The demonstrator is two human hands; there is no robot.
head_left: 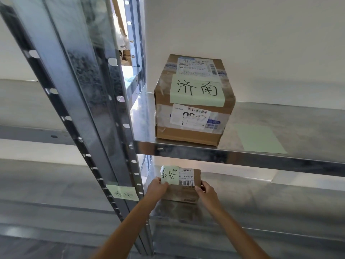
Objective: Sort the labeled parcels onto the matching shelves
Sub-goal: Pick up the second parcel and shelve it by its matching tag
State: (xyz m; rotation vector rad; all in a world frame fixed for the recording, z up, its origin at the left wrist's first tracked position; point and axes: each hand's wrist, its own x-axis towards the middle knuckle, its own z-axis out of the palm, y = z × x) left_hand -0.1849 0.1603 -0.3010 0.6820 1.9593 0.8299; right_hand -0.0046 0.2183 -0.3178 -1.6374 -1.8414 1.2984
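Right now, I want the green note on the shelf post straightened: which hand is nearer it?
Left. The left hand grips the small parcel at its left end, just right of the green note; the right hand holds its other end, farther off.

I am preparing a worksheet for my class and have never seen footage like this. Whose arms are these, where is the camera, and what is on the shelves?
There is no machine: a person wears one camera on the head, so the bare arms are their own. The left hand and right hand grip a small parcel by its sides, at the lower shelf. Its green label reads 泰安; a green note on the metal post seems to match. A larger parcel, labelled 济南, stands on the upper shelf beside a blank green sheet.
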